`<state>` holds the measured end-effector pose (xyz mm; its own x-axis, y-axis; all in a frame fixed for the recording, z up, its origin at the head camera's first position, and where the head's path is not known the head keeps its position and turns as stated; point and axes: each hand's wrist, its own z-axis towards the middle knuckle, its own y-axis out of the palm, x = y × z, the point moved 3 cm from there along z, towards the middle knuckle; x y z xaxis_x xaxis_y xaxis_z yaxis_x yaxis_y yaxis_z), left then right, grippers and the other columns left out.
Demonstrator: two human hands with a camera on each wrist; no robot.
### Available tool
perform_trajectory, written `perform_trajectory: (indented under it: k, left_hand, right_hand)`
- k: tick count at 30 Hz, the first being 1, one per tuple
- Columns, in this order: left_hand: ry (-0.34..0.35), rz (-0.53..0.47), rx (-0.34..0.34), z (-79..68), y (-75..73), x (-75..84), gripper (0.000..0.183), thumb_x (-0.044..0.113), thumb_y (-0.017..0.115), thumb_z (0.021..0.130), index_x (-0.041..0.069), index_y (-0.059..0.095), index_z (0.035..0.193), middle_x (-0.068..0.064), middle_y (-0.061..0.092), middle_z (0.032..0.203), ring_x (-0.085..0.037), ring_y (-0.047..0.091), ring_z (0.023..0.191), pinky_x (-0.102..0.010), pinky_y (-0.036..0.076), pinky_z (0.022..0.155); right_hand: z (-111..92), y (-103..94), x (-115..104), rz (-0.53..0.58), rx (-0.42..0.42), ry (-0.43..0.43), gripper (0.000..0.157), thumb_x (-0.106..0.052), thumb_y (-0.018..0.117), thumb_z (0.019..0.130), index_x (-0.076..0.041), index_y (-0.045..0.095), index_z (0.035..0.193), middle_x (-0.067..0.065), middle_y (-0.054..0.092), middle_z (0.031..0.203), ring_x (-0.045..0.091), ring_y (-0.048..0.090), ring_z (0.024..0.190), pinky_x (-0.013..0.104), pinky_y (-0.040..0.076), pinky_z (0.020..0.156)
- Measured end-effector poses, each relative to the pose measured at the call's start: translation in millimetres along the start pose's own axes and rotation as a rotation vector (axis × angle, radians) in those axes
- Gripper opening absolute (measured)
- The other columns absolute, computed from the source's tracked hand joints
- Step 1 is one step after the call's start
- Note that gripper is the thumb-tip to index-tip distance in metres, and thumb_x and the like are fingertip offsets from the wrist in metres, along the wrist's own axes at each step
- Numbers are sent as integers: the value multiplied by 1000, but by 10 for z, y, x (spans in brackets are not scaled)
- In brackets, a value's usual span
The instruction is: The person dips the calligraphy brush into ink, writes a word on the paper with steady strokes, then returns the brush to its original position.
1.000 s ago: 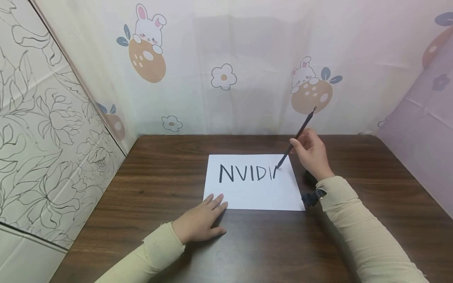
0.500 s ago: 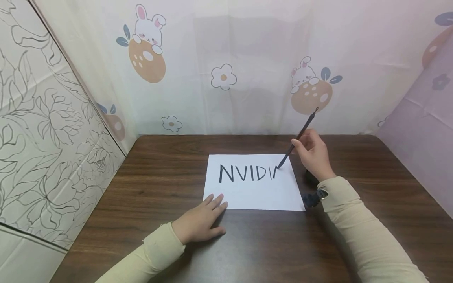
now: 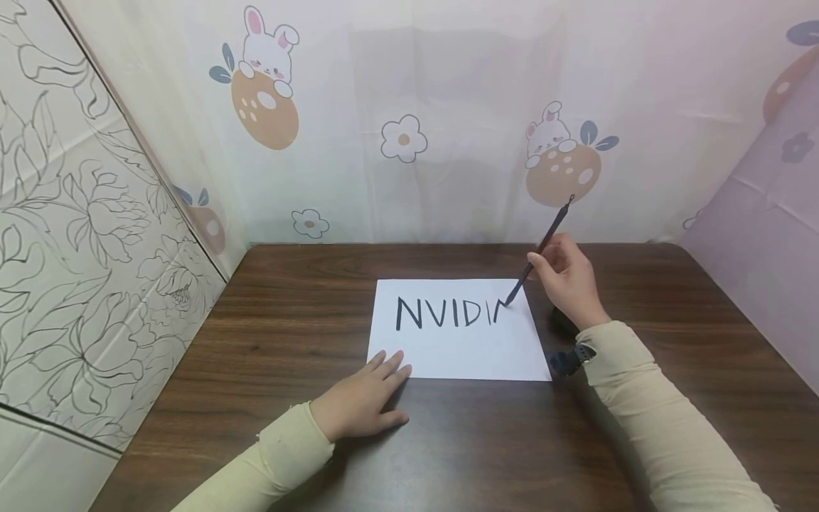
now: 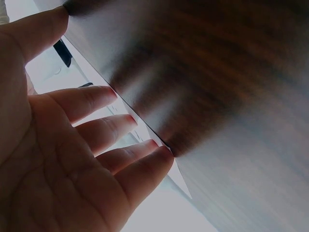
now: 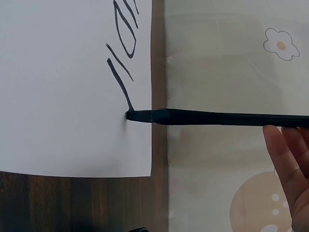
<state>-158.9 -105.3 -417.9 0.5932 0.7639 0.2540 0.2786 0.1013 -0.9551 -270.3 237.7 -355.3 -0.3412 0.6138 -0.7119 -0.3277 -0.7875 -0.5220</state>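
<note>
My right hand [image 3: 569,277] pinches a dark calligraphy brush [image 3: 554,226] partway along its handle. The brush leans up to the right, a small loop at its top end. Its dark tip meets the white paper [image 3: 461,359] near the upper right, at the end of a short stroke. Large black letters on the sheet read "NVIDI", followed by a slanted stroke with a short piece descending from its top. In the right wrist view the brush [image 5: 207,117] crosses the paper's edge. My left hand [image 3: 361,402] lies with fingers spread, fingertips on the paper's lower left corner.
A dark wooden table [image 3: 288,313] carries the paper. Behind it hangs a curtain [image 3: 448,85] printed with rabbits and flowers; a floral panel [image 3: 96,213] stands at the left. A black strapped device [image 3: 571,359] sits at the right wrist, near the sheet's right edge.
The brush tip has moved slightly right and down, lengthening the short descending stroke. My right hand has shifted slightly right with it; my left hand has stayed in place.
</note>
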Motion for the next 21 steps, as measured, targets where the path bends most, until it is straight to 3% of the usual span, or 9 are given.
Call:
perform_trajectory:
  k: [5, 12, 21]
  left_hand:
    - [-2, 7, -5, 6, 5, -2, 71, 47, 63, 91, 10, 42, 149, -12, 31, 160, -40, 31, 145, -50, 37, 114]
    - [-6, 8, -10, 10, 7, -3, 71, 48, 62, 92, 11, 42, 149, -12, 31, 160, -40, 30, 146, -49, 37, 114]
    - [-1, 5, -5, 4, 5, 0, 71, 47, 62, 92, 10, 42, 149, -13, 31, 160, -40, 30, 146, -49, 37, 114]
  right_hand:
    - [-4, -13, -9, -21, -3, -14, 26, -18, 64, 95, -4, 53, 114, 9, 63, 86, 25, 69, 72, 9, 51, 64]
    - [-9, -32, -22, -36, -23, -18, 25, -20, 64, 95, -5, 53, 113, 10, 63, 86, 18, 68, 70, 9, 50, 64]
    - [-22, -56, -46, -57, -59, -3, 27, -22, 63, 96, -6, 52, 114, 12, 65, 91, 34, 68, 77, 8, 49, 66]
